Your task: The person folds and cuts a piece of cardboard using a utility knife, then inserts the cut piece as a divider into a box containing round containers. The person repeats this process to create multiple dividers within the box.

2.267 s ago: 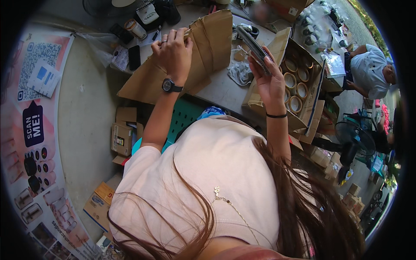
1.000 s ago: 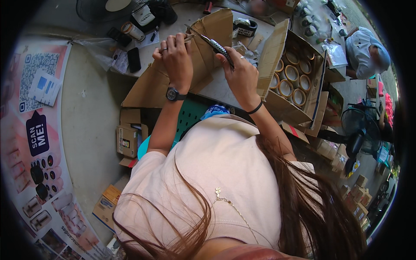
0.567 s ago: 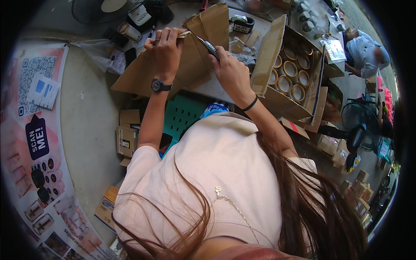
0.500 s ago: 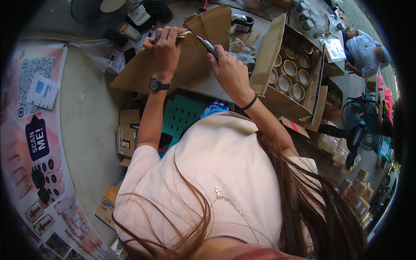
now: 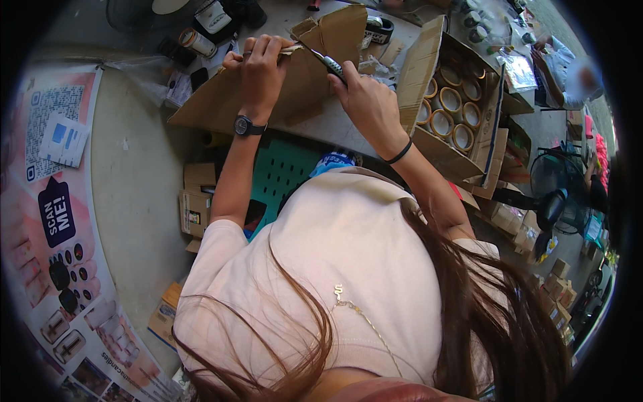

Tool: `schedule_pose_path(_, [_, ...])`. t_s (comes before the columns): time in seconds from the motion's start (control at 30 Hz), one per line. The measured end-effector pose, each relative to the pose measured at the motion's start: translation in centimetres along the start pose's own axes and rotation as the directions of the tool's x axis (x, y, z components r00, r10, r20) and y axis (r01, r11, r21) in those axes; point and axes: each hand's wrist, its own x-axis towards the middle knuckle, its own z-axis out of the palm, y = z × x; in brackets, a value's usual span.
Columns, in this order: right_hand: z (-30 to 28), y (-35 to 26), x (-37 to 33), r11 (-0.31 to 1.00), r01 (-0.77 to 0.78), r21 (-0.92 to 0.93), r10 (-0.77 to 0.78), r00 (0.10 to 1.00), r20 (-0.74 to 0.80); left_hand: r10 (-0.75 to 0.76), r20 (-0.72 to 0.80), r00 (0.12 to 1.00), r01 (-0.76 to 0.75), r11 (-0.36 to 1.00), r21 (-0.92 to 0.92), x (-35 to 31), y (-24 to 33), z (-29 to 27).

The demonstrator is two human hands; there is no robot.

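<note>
Head view: a flattened brown cardboard box point(image 5: 268, 94) lies on the grey worktop point(image 5: 335, 124), its long axis running from the lower left up to the right, where two flaps stand open. The left hand point(image 5: 261, 67), a dark watch on its wrist, has its fingers point(image 5: 268, 45) curled closed over the box's upper edge, pinning it. The right hand point(image 5: 365, 100) sits just to the right of it, fingers wrapped shut round the handle of a utility knife point(image 5: 321, 60). The knife slants up and to the left, so its tip meets the cardboard edge right beside the left fingers; blade and left hand are very near each other, and the box lies under and between both hands, the left hand being the one on it.

The cardboard is matte, stiff and creased, with a ragged torn rim at the flaps. The knife handle looks dark and slim with a pale strip. To the right, touching the worktop's edge, an open carton point(image 5: 462, 114) holds rows of round tins with pale lids. A tape roll point(image 5: 378, 28) lies behind the flaps. A teal perforated crate point(image 5: 281, 177) stands below the worktop.
</note>
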Motion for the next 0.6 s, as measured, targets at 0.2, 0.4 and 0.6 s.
schedule_pose_path(0.2, [-2.7,-2.4,-1.5,0.979,-0.119,-0.163,0.136,0.986,0.099,-0.039,0.033,0.999,0.038,0.999,0.027,0.5,0.7,-0.1])
schedule_pose_path(0.4, [-0.8,-1.7,0.0,0.984,-0.11,-0.143,0.121,0.991,0.064,-0.024,0.061,0.998,0.026,0.999,-0.027,0.8,0.0,0.0])
schedule_pose_path(0.6, [-0.6,-3.0,-1.0,0.97,-0.171,-0.171,0.185,0.98,0.068,-0.05,0.061,0.997,0.048,0.998,0.028,1.2,0.5,-0.3])
